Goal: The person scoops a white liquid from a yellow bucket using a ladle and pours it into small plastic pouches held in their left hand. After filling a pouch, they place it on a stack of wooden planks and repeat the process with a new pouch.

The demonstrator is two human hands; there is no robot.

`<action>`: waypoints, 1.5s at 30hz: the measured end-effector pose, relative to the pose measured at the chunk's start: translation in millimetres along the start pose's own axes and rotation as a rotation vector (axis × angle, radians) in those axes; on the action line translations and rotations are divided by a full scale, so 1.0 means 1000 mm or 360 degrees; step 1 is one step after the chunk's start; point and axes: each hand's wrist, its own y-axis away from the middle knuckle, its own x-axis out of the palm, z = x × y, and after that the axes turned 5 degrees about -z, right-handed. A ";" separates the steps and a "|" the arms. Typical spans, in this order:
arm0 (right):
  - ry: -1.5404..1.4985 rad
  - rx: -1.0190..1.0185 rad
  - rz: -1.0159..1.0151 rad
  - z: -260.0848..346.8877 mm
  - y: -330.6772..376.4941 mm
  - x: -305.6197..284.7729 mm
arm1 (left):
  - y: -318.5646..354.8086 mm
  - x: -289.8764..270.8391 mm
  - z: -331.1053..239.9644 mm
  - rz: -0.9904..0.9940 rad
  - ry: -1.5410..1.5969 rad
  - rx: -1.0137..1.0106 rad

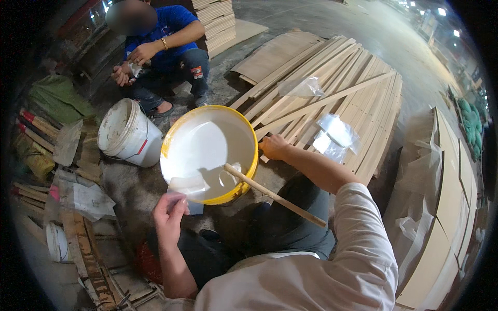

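In front of me stands a large yellow-rimmed bucket with thick white liquid inside. My left hand is closed on a translucent plastic bag at the near left of the rim. The bag's far part reaches over the liquid. My right hand is closed at the bucket's right side, on its rim or handle; the fingertips are partly hidden. A round wooden stick leans over the near right rim, its far end in the bucket and its other end over my leg.
A white pail stands left of the bucket. Beyond it a person in a blue shirt squats, handling something pale. Wooden slats lie far right with clear plastic bags on top. Brushes lie at left; boards at right.
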 end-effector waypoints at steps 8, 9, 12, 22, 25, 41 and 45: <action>0.0271 -0.0509 0.0333 -0.032 -0.060 0.040 | 0.026 -0.030 0.026 -0.0206 -0.0088 -0.0187; 0.0211 -0.0395 0.0326 -0.057 -0.064 0.052 | 0.015 -0.027 0.025 -0.0107 -0.0075 -0.0103; 0.0106 -0.0181 0.0790 -0.053 -0.090 0.044 | 0.012 -0.021 0.029 -0.0134 -0.0015 -0.0166; -0.0096 -0.0238 0.0032 -0.074 -0.033 0.032 | 0.009 -0.026 0.038 -0.0138 -0.0030 -0.0232; -0.0891 0.0137 -0.0896 -0.084 0.008 0.022 | 0.013 -0.030 0.043 -0.0204 -0.0078 -0.0276; -0.1607 -0.0004 -0.1404 -0.003 0.069 -0.113 | -0.028 -0.010 -0.014 -0.0237 -0.0262 0.0112; -0.1467 -0.0783 -0.0869 0.138 0.085 -0.211 | -0.016 -0.020 -0.025 -0.0345 -0.0292 0.0202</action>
